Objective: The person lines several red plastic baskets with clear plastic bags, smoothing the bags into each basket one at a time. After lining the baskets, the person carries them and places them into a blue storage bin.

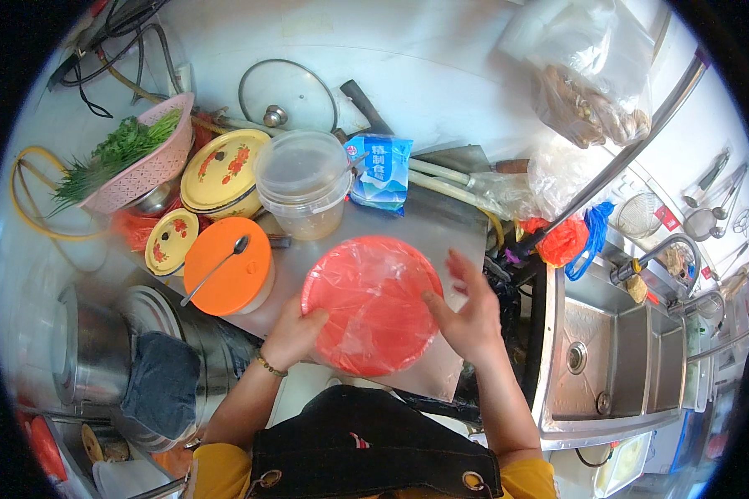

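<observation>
A round red plastic basin (pixel 374 312), with clear plastic film over its top, is at the front of the metal table. My left hand (pixel 296 330) grips its left rim, thumb on top; a beaded bracelet is on that wrist. At the basin's right rim is my right hand (pixel 468 309), its thumb against the edge and its fingers spread, slightly blurred. Left of the basin stands a tub with an orange lid (pixel 228 265), a metal spoon (pixel 218 268) lying on it. Behind the basin is a clear lidded plastic bucket (pixel 303 184) beside a blue salt packet (pixel 381 171).
Yellow enamel pots (pixel 225 171) and a pink basket of greens (pixel 134 156) stand at the back left. A glass lid (pixel 287 93) leans on the wall. Steel pots (pixel 93 343) are at the left, a steel sink (pixel 590 349) at the right. A plastic bag (pixel 590 81) hangs upper right.
</observation>
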The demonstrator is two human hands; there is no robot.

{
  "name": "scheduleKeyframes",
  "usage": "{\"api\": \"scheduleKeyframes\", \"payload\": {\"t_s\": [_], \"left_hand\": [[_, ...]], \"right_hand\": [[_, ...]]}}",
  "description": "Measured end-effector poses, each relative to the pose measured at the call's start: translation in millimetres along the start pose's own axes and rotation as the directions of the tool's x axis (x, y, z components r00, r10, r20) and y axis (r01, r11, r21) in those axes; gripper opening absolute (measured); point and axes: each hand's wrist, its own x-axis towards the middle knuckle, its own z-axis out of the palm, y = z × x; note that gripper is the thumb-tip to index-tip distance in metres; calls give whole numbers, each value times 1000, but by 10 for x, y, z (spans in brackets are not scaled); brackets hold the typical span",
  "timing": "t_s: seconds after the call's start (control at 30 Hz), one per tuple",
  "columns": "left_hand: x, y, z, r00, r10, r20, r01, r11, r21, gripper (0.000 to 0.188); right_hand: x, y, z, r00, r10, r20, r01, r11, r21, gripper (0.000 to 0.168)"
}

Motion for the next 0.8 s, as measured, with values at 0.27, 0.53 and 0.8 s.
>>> {"api": "scheduleKeyframes", "payload": {"t_s": [0.27,0.53,0.8], "left_hand": [[160,-162,-17,994,-32,104,-5,941,339,27],[-21,445,-67,1000,23,-11,-7,662,749,47],[93,204,-27,910,412,49,-233,409,882,55]], "right_hand": [[-39,284,750,798,-65,599,343,866,-363,64],[37,365,831,749,-74,659,397,846,-356,52],[606,-328,-620,946,-278,-169,280,960,-12,22]]}}
